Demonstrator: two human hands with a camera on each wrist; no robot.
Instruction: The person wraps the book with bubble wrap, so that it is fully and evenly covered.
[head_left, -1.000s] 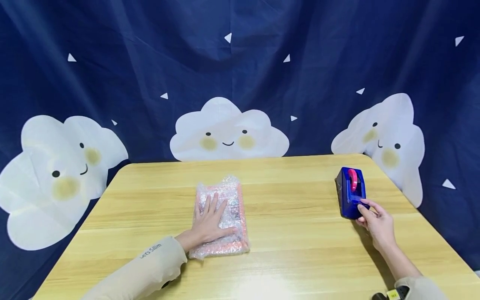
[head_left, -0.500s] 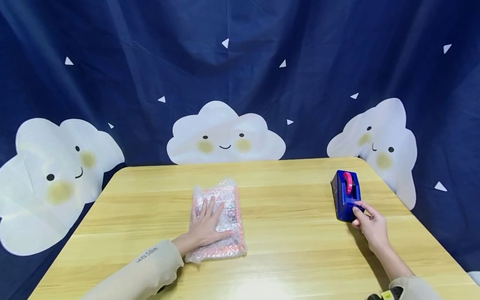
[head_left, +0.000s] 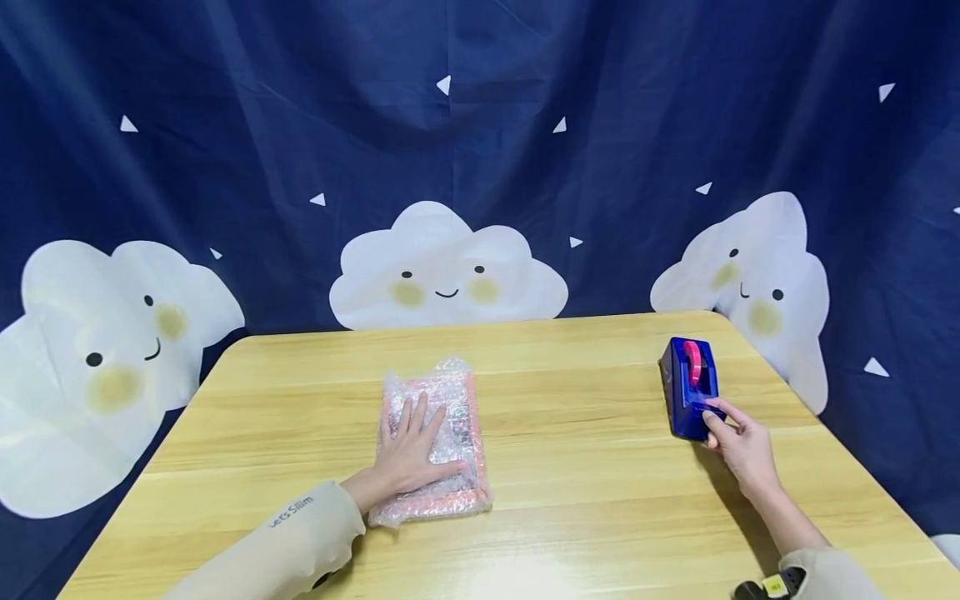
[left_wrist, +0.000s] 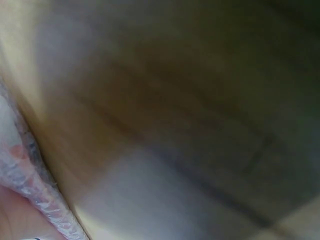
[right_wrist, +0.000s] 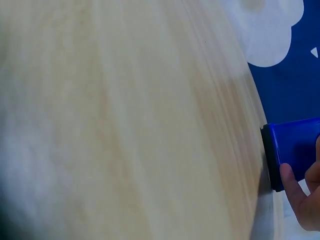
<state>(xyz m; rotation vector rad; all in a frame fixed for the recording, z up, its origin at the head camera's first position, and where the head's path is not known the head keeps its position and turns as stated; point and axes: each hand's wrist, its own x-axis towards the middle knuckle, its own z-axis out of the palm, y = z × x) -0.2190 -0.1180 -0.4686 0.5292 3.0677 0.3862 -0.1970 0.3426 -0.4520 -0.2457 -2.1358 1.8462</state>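
A flat rectangular package in bubble wrap (head_left: 463,429), with pink-orange edges showing through, lies on the wooden table (head_left: 577,467). My left hand (head_left: 411,454) rests on it palm down, fingers straight and spread. On the right stands a blue tape dispenser (head_left: 678,400) with a pink-cored roll of tape (head_left: 693,363) in it. My right hand (head_left: 742,450) is at its front end, thumb and index finger pinching the tape end at the cutter. In the right wrist view, a fingertip (right_wrist: 286,170) touches the side of the dispenser (right_wrist: 297,145) near its dark base.
A dark blue curtain (head_left: 495,158) with white smiling clouds hangs right behind the table's far edge. A black device with a yellow label (head_left: 776,586) is on the right wrist. The left wrist view is mostly dark and blurred, with a strip of bubble wrap (left_wrist: 37,185) at left.
The head view has shifted slightly, so everything sits a little further left in it. Both hands keep their places on the package and at the dispenser.
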